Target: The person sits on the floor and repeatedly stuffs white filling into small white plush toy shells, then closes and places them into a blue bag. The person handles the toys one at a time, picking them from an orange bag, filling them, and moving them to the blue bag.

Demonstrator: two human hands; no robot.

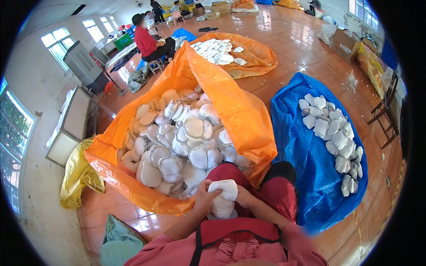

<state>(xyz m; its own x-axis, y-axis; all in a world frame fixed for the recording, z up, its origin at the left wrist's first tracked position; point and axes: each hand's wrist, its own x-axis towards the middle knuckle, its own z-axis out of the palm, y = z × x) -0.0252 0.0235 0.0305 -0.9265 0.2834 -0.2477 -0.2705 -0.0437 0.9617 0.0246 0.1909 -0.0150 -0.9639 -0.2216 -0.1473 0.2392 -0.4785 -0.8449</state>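
Over my lap, a white rounded fabric pad is held up between my two hands. My left hand grips its left side, with the fingers closed on the edge. At the right edge, my right hand has its fingers bent against the pad, partly hidden behind it. More white pads lie on my lap just beneath. In front of me stands a large orange sack, its mouth wide, heaped with similar white and cream pads.
A blue sheet on my right bears bunched pads. Farther off, another orange sack holds white pads, near a seated person in red. A yellow sack lies left, a wooden chair stands right.
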